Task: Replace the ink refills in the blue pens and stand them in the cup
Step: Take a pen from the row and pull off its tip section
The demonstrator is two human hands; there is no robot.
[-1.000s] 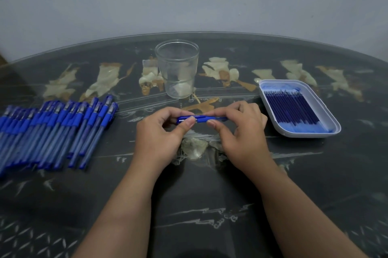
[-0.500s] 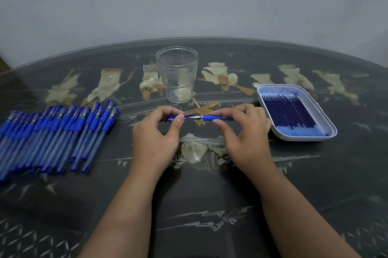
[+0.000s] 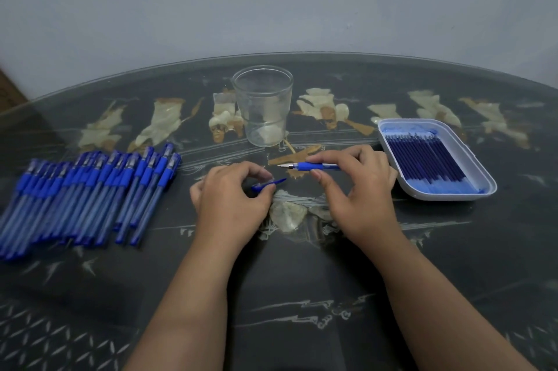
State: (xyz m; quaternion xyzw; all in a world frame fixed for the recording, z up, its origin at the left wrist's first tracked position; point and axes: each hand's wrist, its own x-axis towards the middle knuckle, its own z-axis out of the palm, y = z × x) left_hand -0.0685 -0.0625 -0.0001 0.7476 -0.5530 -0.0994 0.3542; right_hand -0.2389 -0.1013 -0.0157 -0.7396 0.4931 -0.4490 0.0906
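Pinching a small blue cap (image 3: 268,185) between curled thumb and fingertips, the left hand (image 3: 232,201) sits in front of the cup (image 3: 264,105), a little to its left, with the cap's clip pointing right. The right hand (image 3: 359,189), in front of the cup and to its right, grips 1 uncapped blue pen (image 3: 311,166) by the blue grip section, thumb below and fingers curled over the barrel. The pen lies roughly level, its metal tip pointing left toward the cap, and a short gap separates tip and cap. Most of the barrel is hidden under the right fingers.

The cup is clear plastic, upright, with no pens in it, and stands beyond both hands near the far edge of the dark glass-topped table (image 3: 302,280). Well to the left of the cup, a row of capped blue pens (image 3: 90,192) lies side by side on the tabletop. To the right of the cup, just beside the right hand's knuckles, a white tray (image 3: 447,195) holds a layer of dark blue refills (image 3: 422,162). Nothing lies between the 2 hands and the cup.
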